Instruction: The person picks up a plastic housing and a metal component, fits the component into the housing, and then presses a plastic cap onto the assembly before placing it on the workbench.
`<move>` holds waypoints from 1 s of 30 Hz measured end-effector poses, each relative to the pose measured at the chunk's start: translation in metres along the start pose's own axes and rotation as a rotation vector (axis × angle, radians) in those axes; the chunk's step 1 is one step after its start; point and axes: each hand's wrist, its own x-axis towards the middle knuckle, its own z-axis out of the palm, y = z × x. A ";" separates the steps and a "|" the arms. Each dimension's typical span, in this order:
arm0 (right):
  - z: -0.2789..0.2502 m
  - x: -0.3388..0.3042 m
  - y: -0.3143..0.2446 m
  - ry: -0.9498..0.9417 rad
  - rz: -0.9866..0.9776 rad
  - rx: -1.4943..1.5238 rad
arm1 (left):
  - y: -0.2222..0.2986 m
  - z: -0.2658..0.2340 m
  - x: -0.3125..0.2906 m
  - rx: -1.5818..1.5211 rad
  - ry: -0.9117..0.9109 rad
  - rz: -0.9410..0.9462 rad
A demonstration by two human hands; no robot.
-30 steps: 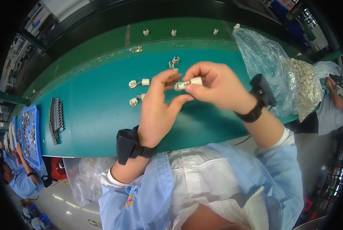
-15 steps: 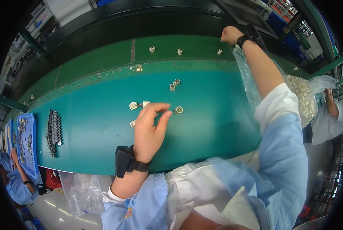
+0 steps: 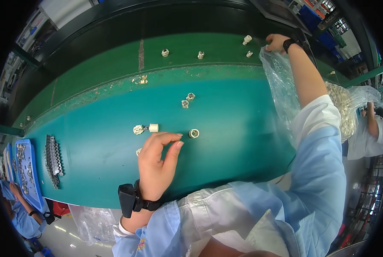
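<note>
My left hand [image 3: 158,160] hovers over the teal mat, fingers curved, thumb tip and index tip slightly apart with nothing seen between them. Just right of it stands a small cream ring-shaped fitting [image 3: 194,133]. Beyond its knuckles lies a white cylindrical cap [image 3: 153,127] beside a metal-stemmed white fitting [image 3: 138,129]; another white piece is partly hidden behind the hand. My right hand [image 3: 277,43] reaches far out at the top of a clear plastic bag [image 3: 279,81], its fingers loosely bent and apart. A white cylindrical fitting [image 3: 247,40] stands to its left on the dark green strip.
Small fittings [image 3: 165,52] stand along the green strip, and a pair [image 3: 188,100] sits mid-mat. Dark connector strips [image 3: 53,160] lie at left, near a blue tray [image 3: 34,175] of small parts. A bag of cream parts [image 3: 341,105] is at right. Other people work at both sides.
My right hand has moved right, away from the white cylindrical fitting, which now shows on the green strip. My left hand stays near the ring-shaped fitting. The whole view has shifted slightly.
</note>
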 end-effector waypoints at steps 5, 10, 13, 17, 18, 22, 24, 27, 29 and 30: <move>0.024 0.030 0.043 0.087 -0.179 -0.228 | -0.002 0.003 0.003 0.008 -0.025 0.002; 0.030 0.026 0.031 0.194 -0.138 0.084 | -0.004 0.003 0.001 0.008 -0.023 -0.039; 0.029 0.021 0.021 0.214 -0.060 0.413 | -0.004 0.002 0.001 0.019 -0.026 -0.050; 0.031 0.030 0.027 0.104 -0.149 0.568 | -0.005 0.003 0.001 0.023 -0.036 -0.056; 0.035 0.035 0.032 0.233 -0.172 0.497 | -0.005 0.004 0.001 0.017 -0.042 -0.061; 0.055 0.048 0.052 0.569 -0.221 0.309 | -0.006 0.006 0.001 0.005 -0.060 -0.070; 0.061 0.048 0.047 0.719 -0.247 0.244 | -0.007 0.005 0.000 0.012 -0.060 -0.079; 0.054 0.038 0.060 0.521 -0.184 0.422 | -0.007 0.006 0.001 0.020 -0.063 -0.075; 0.050 0.023 0.058 0.417 -0.157 0.513 | -0.007 0.005 0.000 0.028 -0.061 -0.074; 0.049 0.013 0.058 0.320 -0.114 0.641 | -0.008 0.005 0.000 0.032 -0.063 -0.071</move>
